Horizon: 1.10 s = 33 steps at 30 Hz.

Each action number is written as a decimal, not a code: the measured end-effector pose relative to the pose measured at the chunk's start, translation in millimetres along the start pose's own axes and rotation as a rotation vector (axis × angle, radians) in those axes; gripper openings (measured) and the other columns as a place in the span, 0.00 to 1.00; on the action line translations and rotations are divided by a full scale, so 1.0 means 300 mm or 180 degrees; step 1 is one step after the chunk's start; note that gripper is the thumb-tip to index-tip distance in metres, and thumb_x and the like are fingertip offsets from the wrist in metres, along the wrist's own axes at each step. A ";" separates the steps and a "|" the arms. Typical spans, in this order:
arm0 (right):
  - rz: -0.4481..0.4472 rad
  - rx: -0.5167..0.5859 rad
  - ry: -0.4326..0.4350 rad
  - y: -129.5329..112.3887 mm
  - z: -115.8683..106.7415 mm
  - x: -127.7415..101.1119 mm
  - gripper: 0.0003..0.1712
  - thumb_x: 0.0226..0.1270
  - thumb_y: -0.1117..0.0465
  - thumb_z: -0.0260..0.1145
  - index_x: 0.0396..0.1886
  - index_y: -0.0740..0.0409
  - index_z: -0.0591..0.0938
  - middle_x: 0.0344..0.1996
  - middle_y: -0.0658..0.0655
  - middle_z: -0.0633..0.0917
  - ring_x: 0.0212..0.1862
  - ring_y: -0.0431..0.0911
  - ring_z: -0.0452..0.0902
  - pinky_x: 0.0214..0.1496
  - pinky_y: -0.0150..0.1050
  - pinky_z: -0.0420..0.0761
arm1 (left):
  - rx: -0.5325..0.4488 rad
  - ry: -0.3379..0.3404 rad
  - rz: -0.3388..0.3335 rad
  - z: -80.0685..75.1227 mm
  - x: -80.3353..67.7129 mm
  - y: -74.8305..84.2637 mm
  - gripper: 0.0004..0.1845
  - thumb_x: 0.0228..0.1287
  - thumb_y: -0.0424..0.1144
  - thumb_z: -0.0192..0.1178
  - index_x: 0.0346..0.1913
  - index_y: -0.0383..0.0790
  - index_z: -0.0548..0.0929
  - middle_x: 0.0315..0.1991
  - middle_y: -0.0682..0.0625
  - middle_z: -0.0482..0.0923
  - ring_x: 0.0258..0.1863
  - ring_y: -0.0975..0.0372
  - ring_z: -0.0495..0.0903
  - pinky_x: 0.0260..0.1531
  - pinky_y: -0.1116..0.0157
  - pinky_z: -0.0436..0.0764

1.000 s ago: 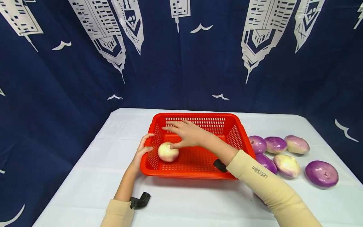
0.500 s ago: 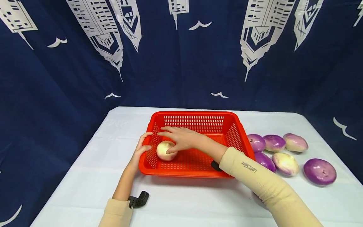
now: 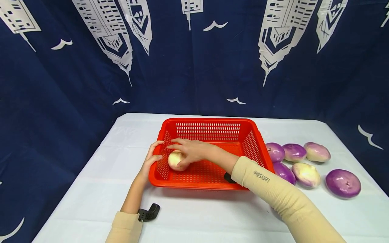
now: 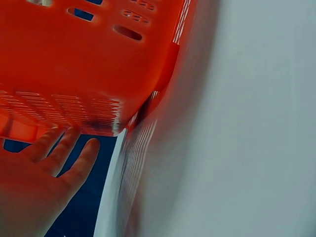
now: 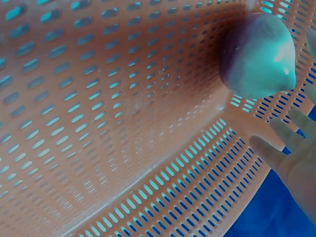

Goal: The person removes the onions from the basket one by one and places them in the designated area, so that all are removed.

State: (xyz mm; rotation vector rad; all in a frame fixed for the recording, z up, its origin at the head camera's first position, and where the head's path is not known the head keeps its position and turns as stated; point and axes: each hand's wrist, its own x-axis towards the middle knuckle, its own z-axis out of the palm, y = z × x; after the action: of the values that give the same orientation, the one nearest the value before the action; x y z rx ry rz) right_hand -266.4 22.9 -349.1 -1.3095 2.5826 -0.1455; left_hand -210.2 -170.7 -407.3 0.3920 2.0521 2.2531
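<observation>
The left hand [image 3: 149, 160] grips the left rim of a red plastic basket [image 3: 209, 185]. In the left wrist view, its fingers [image 4: 79, 165] reach the basket's slotted outer wall. Inside the basket, near its left end, lies a pale turnip [image 3: 174, 158] with a purplish side. The right hand [image 3: 192, 152] is over this turnip, its fingers spread past it and the thumb overlapping its near side. From the right wrist, the turnip [image 5: 256, 57] shows against the basket wall, with outstretched fingers [image 5: 266, 152] a little apart from it.
On the white-covered table [image 3: 91, 202], right of the basket, lie several purple-and-white turnips [image 3: 342, 184]. Another is partly hidden under the right sleeve [image 3: 282, 195]. A dark blue curtain [image 3: 194, 74] with white building prints hangs behind the table.
The right hand has lowered and shifted slightly left and nearer over the turnip, covering more of it. The left hand stays on the rim.
</observation>
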 end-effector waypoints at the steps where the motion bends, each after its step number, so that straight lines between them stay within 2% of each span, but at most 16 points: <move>1: -0.0008 -0.0003 -0.0020 0.000 0.001 0.000 0.41 0.55 0.41 0.62 0.68 0.40 0.59 0.70 0.50 0.55 0.70 0.47 0.52 0.61 0.47 0.68 | -0.0003 0.0001 -0.0006 0.000 0.000 0.000 0.30 0.52 0.29 0.37 0.63 0.38 0.52 0.62 0.45 0.53 0.57 0.56 0.60 0.51 0.65 0.67; 7: -0.0130 -0.0129 -0.0078 -0.002 0.007 -0.002 0.38 0.56 0.44 0.62 0.67 0.39 0.61 0.70 0.51 0.55 0.70 0.47 0.52 0.60 0.45 0.69 | -0.0014 0.0009 -0.0040 0.002 0.000 0.003 0.30 0.52 0.30 0.37 0.62 0.39 0.53 0.62 0.43 0.53 0.55 0.58 0.62 0.51 0.63 0.68; 12: -0.0152 -0.0245 -0.0096 -0.002 0.011 -0.001 0.38 0.56 0.44 0.62 0.67 0.38 0.61 0.69 0.51 0.56 0.69 0.48 0.54 0.59 0.45 0.70 | -0.0049 0.0010 -0.0015 0.002 0.000 0.005 0.29 0.52 0.29 0.37 0.62 0.39 0.53 0.63 0.43 0.52 0.55 0.57 0.62 0.50 0.63 0.68; 16: -0.0144 -0.0294 -0.0187 -0.005 0.015 0.001 0.38 0.56 0.44 0.62 0.67 0.36 0.60 0.70 0.51 0.55 0.69 0.50 0.53 0.59 0.48 0.69 | -0.0086 -0.0002 0.0006 0.002 -0.001 0.006 0.29 0.53 0.29 0.37 0.62 0.41 0.54 0.62 0.43 0.52 0.55 0.55 0.62 0.49 0.64 0.69; 21: -0.0093 -0.0306 -0.0387 -0.008 0.018 0.002 0.38 0.57 0.47 0.62 0.67 0.35 0.59 0.70 0.50 0.55 0.71 0.51 0.49 0.59 0.55 0.67 | -0.0124 -0.0023 0.0026 0.002 -0.001 0.004 0.29 0.53 0.29 0.37 0.62 0.37 0.52 0.62 0.42 0.52 0.56 0.53 0.61 0.49 0.67 0.70; 24: -0.0074 -0.0349 -0.0449 -0.007 0.020 0.003 0.39 0.57 0.49 0.63 0.67 0.35 0.58 0.70 0.48 0.55 0.71 0.49 0.48 0.59 0.55 0.67 | -0.0129 -0.0010 0.0018 0.001 0.001 0.002 0.30 0.52 0.29 0.37 0.62 0.37 0.52 0.62 0.41 0.52 0.56 0.52 0.61 0.48 0.67 0.70; 33: -0.0165 -0.0415 -0.0335 -0.005 0.026 0.007 0.36 0.56 0.51 0.64 0.65 0.35 0.63 0.65 0.47 0.63 0.65 0.48 0.60 0.55 0.49 0.72 | -0.0185 -0.0042 -0.0017 0.000 -0.002 0.005 0.29 0.53 0.28 0.35 0.63 0.39 0.52 0.62 0.40 0.51 0.59 0.47 0.56 0.48 0.68 0.70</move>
State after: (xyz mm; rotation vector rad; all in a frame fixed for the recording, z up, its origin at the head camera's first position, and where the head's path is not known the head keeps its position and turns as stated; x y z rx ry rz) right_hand -264.5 20.5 -356.6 -1.3895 2.5074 0.0820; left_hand -209.4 -171.1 -406.0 0.3959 1.9737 2.2946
